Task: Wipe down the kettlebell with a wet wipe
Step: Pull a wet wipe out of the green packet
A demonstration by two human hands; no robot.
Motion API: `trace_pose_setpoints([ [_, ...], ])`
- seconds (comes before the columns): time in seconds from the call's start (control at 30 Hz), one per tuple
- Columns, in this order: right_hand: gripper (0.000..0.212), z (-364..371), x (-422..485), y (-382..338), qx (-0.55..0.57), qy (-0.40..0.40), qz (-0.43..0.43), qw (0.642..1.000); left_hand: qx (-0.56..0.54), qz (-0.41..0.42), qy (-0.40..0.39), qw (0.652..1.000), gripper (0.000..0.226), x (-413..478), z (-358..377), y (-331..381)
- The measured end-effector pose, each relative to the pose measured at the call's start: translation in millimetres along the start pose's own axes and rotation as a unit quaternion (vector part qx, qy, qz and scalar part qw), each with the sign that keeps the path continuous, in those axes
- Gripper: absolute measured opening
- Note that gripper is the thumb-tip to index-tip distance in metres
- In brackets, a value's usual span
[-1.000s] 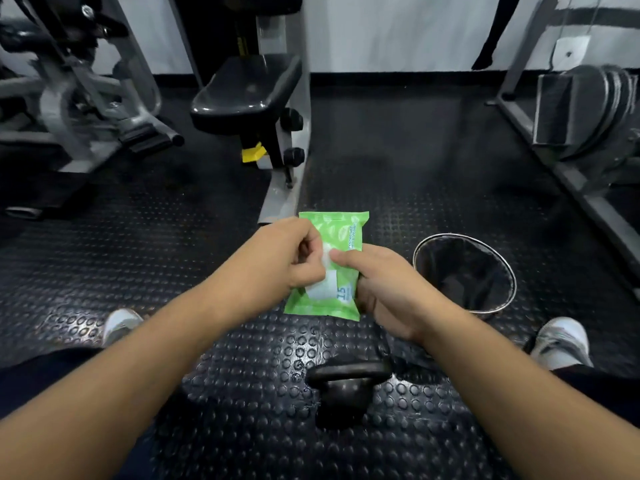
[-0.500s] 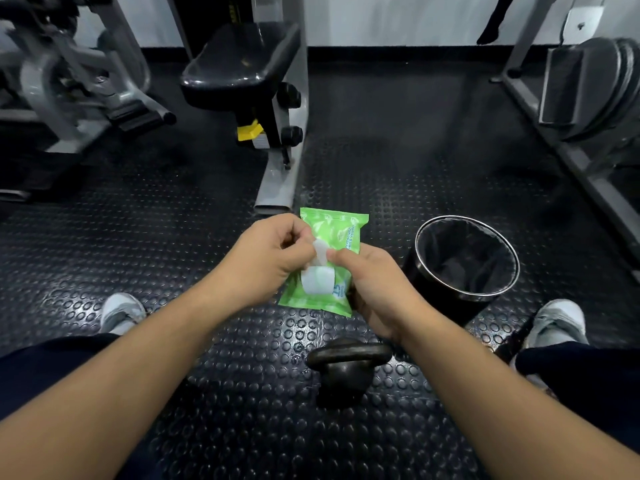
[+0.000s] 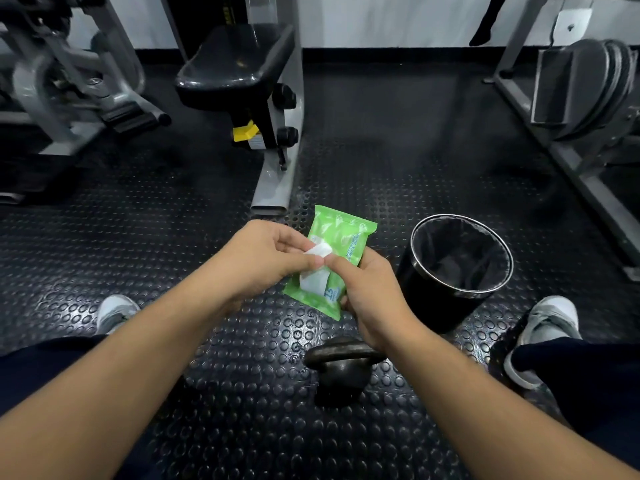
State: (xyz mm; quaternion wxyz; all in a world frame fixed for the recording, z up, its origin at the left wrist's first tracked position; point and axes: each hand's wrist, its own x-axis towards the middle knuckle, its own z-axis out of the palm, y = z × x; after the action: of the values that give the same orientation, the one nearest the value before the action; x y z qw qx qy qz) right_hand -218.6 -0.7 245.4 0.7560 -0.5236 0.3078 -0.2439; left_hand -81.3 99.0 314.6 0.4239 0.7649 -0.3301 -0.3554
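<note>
Head view: a second ago the white tab (image 3: 320, 251) lay flat on the green pack (image 3: 341, 233). Now it is peeled up, and the pack has tipped toward the left hand (image 3: 263, 261). That hand's fingers (image 3: 313, 262) are clamped on the tab. The right hand (image 3: 370, 299) grips the pack's lower end, fingers curled under it and thumb on top, tip to tip with the left thumb.

White shows in the opening below the tab, probably the wipe (image 3: 311, 282), still inside the pack. The kettlebell (image 3: 341, 372) stands on the floor (image 3: 207, 341) under the right wrist, touched by neither hand, with the bin (image 3: 460, 327) near it.

So the pack looks just opened. A wipe has yet to be drawn, and no wiping has begun.
</note>
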Motion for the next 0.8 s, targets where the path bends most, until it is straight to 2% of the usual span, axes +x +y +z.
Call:
trace_pose_setpoints([
  [0.13, 0.016, 5, 6, 12, -0.032, 0.001, -0.006, 0.999, 0.049, -0.003, -0.005, 0.999, 0.003, 5, -6, 0],
  [0.27, 0.021, 12, 15, 13, -0.045, 0.004, 0.008, 0.999, -0.015, -0.001, 0.027, 1.0, 0.012, 10, -9, -2],
  [0.43, 0.018, 13, 22, 12, -0.009, -0.013, 0.075, 0.997, -0.07, 0.017, 0.036, 0.997, 0.017, 10, -11, -2],
  [0.6, 0.017, 15, 20, 4, 0.024, -0.037, 0.09, 0.995, -0.19, 0.029, 0.07, 0.979, 0.018, 9, -23, 5],
  [0.8, 0.016, 22, 21, 11, 0.014, -0.03, 0.091, 0.995, -0.218, 0.02, 0.128, 0.967, 0.016, 5, -20, 4],
])
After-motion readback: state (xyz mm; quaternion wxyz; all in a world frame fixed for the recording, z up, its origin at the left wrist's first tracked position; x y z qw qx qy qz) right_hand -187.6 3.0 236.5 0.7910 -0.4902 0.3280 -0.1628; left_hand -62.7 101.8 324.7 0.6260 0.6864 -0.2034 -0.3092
